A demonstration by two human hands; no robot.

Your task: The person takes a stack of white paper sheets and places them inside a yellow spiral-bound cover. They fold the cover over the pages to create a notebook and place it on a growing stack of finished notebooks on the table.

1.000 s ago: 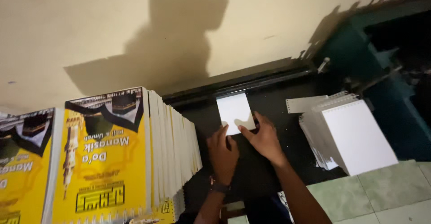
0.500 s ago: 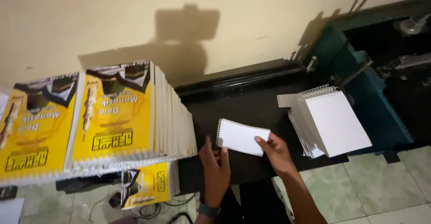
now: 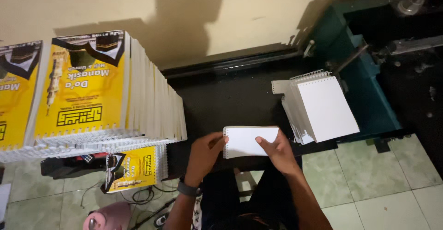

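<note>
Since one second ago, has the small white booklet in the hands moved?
Yes. The white booklet has come away from the wall toward the person, and now lies at the near edge of the black table, held in both hands.

Dim, warm light from behind the camera; a hard head shadow on the wall (image 3: 194,22) at top centre; right side murky.

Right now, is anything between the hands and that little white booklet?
No. Both hands already hold the booklet: left hand at its spiral edge, right hand on the opposite end, above the black table.
</note>
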